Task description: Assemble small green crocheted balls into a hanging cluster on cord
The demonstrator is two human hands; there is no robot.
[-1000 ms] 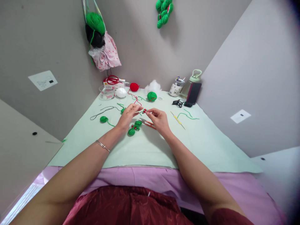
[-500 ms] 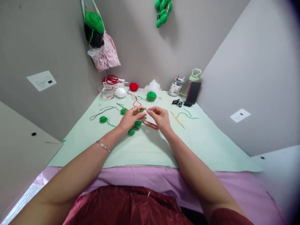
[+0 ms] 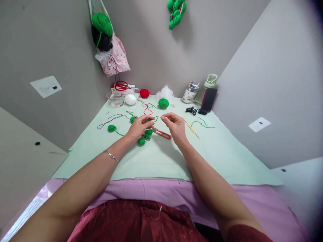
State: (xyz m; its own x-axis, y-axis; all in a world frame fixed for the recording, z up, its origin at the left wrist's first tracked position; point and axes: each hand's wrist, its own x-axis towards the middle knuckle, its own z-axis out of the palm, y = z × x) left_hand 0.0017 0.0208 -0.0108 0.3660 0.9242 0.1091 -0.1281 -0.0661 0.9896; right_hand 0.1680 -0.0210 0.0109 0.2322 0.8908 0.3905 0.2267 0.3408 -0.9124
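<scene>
Closely held: a red-and-green piece

Over the worktop, the left hand has its fingers clamped on the piece. At the piece's three o'clock, the right hand has fingers pinched together, their grip too small to make out. Snips lie at five o'clock, a green ball at one.

**Walled-in, smooth mint-green tabletop**

A plain grey wall rises behind the tabletop, a smooth, paler grey wall to the tabletop's right. Creased lilac fabric runs along the tabletop's near edge. Light falls softly.
</scene>
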